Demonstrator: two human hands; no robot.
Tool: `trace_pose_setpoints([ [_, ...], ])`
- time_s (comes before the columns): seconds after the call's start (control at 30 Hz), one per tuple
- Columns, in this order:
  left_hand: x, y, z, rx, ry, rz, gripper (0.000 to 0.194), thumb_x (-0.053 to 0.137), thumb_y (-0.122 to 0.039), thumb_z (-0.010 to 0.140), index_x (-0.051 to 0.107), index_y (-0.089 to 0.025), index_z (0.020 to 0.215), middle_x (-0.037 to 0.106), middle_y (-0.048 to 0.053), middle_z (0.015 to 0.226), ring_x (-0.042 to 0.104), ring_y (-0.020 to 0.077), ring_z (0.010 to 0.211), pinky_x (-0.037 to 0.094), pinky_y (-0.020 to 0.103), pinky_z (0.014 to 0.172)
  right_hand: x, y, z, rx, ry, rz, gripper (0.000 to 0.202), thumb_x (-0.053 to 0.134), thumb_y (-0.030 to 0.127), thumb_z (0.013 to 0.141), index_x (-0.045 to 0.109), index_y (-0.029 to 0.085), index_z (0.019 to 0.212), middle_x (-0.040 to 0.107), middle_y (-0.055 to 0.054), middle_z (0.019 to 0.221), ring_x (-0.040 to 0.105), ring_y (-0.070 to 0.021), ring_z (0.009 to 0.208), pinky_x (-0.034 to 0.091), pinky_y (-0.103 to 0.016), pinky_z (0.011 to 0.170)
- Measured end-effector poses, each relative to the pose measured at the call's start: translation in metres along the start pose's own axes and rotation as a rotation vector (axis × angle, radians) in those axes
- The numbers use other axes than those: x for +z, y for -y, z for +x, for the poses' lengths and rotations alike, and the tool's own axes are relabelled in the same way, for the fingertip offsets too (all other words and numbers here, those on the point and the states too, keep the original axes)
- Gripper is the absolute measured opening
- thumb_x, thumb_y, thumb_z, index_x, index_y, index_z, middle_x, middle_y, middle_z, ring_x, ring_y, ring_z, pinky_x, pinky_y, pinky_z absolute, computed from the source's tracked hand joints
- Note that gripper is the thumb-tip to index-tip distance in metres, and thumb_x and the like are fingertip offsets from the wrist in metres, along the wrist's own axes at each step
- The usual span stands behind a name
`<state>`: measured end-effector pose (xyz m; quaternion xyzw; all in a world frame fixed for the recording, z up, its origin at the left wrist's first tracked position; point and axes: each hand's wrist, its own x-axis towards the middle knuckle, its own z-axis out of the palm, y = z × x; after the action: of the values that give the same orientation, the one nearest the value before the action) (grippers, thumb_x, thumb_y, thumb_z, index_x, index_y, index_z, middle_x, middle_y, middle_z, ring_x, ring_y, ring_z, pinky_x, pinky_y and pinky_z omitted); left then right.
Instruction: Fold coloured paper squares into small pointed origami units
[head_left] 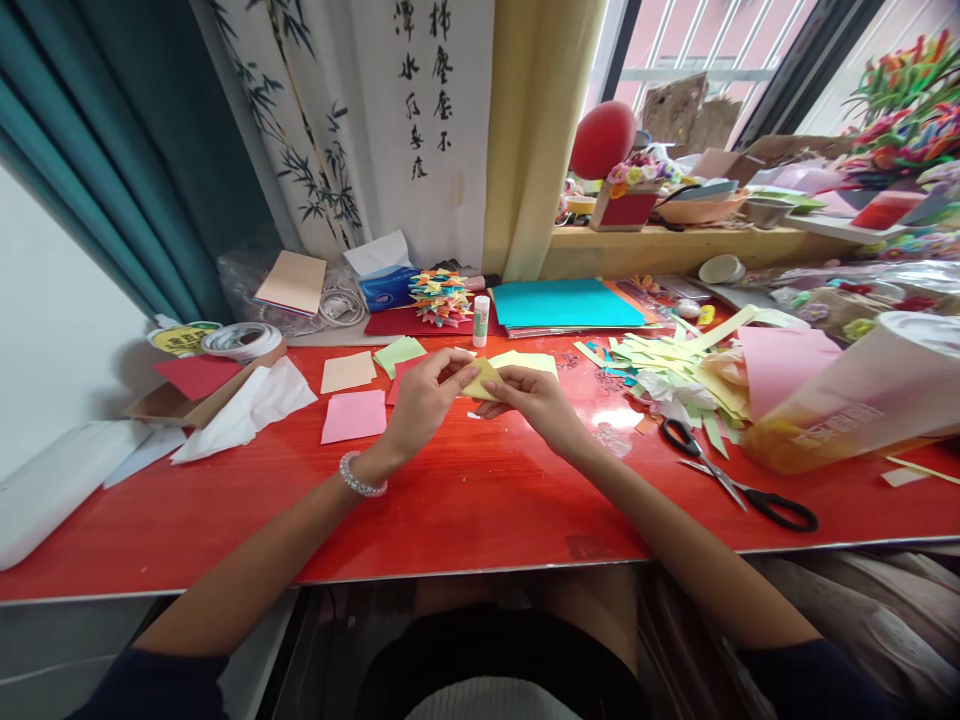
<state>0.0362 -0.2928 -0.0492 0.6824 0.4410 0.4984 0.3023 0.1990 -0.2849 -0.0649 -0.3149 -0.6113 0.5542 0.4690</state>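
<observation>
Between my two hands is a small piece of folded yellow paper (482, 379), held above the red table. My left hand (431, 392), with a beaded bracelet at the wrist, pinches its left side. On the right side my right hand (534, 400) grips it between thumb and fingers. Behind the hands lie pale yellow sheets (529, 362), and a glue stick (481, 321) stands upright. Left of my left hand are square papers: pink (354, 416), peach (348, 372) and light green (399, 354). A red one (399, 383) is partly covered by that hand.
Open scissors (739, 478) lie at the right, near a heap of paper strips (679, 365) and a large plastic tub (870, 400). Blue sheets (566, 303) and a folded-paper ornament (441, 297) are at the back. A cardboard tray (202, 405) sits at the left.
</observation>
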Motion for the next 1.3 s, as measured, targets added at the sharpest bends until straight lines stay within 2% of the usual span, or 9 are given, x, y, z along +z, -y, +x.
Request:
trace_pose_setpoints([
  [0.37,-0.001,0.001,0.001,-0.018,0.024,-0.042,0.016,0.058,-0.033,0.085,0.061,-0.018,0.087,0.064,0.001,0.084,0.057,0.0107,0.074,0.044,0.021,0.066,0.0,0.003,0.0,0.017,-0.005,0.009,0.029,0.07,0.044,0.075,0.066,0.016,0.082,0.068,-0.003,0.074,0.068,-0.0152,0.065,0.058,-0.03,0.066],
  [0.43,-0.004,0.0,0.004,-0.084,0.122,-0.058,0.016,0.059,-0.034,0.084,0.062,-0.017,0.085,0.061,0.0,0.077,0.054,0.0095,0.068,0.042,0.021,0.062,-0.002,0.002,0.0,0.022,-0.007,0.001,0.029,0.071,0.044,0.074,0.066,0.016,0.081,0.068,-0.003,0.074,0.068,-0.0149,0.064,0.058,-0.03,0.065],
  [0.53,-0.01,0.0,0.009,-0.255,0.294,-0.074,0.023,0.061,-0.037,0.082,0.06,-0.015,0.075,0.058,-0.001,0.065,0.051,0.0082,0.057,0.04,0.021,0.056,-0.005,-0.001,0.002,0.024,0.006,-0.008,0.029,0.071,0.043,0.074,0.067,0.015,0.083,0.069,-0.004,0.077,0.067,-0.0141,0.064,0.057,-0.03,0.065],
  [0.63,-0.015,0.001,0.013,-0.373,0.385,-0.129,0.028,0.063,-0.039,0.08,0.06,-0.014,0.07,0.063,0.002,0.063,0.053,0.0083,0.052,0.042,0.023,0.054,-0.009,-0.002,0.004,0.025,0.012,-0.02,0.028,0.07,0.042,0.075,0.067,0.015,0.083,0.069,-0.004,0.076,0.067,-0.0141,0.063,0.057,-0.03,0.065],
  [0.77,-0.021,0.004,0.015,-0.42,0.47,-0.256,0.026,0.066,-0.04,0.077,0.066,-0.014,0.074,0.071,0.007,0.072,0.063,0.0123,0.059,0.05,0.026,0.06,-0.01,0.0,0.004,0.018,0.006,-0.04,0.027,0.07,0.042,0.075,0.067,0.015,0.079,0.068,-0.004,0.073,0.066,-0.0137,0.06,0.056,-0.03,0.063],
  [1.0,-0.022,0.007,0.016,-0.455,0.423,-0.264,0.024,0.073,-0.037,0.072,0.067,-0.013,0.07,0.072,0.008,0.069,0.066,0.014,0.059,0.054,0.026,0.061,-0.01,-0.003,0.006,0.075,0.0,0.001,0.029,0.072,0.043,0.072,0.068,0.016,0.08,0.069,-0.003,0.072,0.066,-0.0136,0.06,0.056,-0.028,0.063],
  [1.13,-0.018,0.009,0.015,-0.396,0.255,-0.321,0.025,0.07,-0.037,0.076,0.066,-0.012,0.074,0.072,0.007,0.069,0.065,0.0126,0.057,0.054,0.026,0.062,-0.011,-0.005,0.007,0.069,-0.044,0.144,0.029,0.069,0.042,0.077,0.067,0.017,0.091,0.069,-0.003,0.078,0.065,-0.0109,0.059,0.053,-0.025,0.061],
  [1.2,-0.014,0.008,0.012,-0.372,0.17,-0.353,0.025,0.069,-0.037,0.076,0.066,-0.011,0.075,0.072,0.007,0.069,0.066,0.0128,0.058,0.055,0.027,0.064,-0.008,-0.006,0.006,0.078,-0.031,0.166,0.027,0.068,0.043,0.077,0.066,0.016,0.084,0.067,-0.001,0.076,0.059,-0.0077,0.053,0.048,-0.021,0.053],
  [1.3,-0.005,0.006,0.005,-0.355,0.151,-0.391,0.029,0.066,-0.039,0.079,0.066,-0.011,0.076,0.072,0.008,0.071,0.066,0.0138,0.059,0.056,0.029,0.066,-0.001,-0.007,0.003,0.109,0.001,0.122,0.032,0.07,0.044,0.076,0.06,0.015,0.065,0.058,0.002,0.06,0.046,-0.0049,0.043,0.034,-0.021,0.043],
])
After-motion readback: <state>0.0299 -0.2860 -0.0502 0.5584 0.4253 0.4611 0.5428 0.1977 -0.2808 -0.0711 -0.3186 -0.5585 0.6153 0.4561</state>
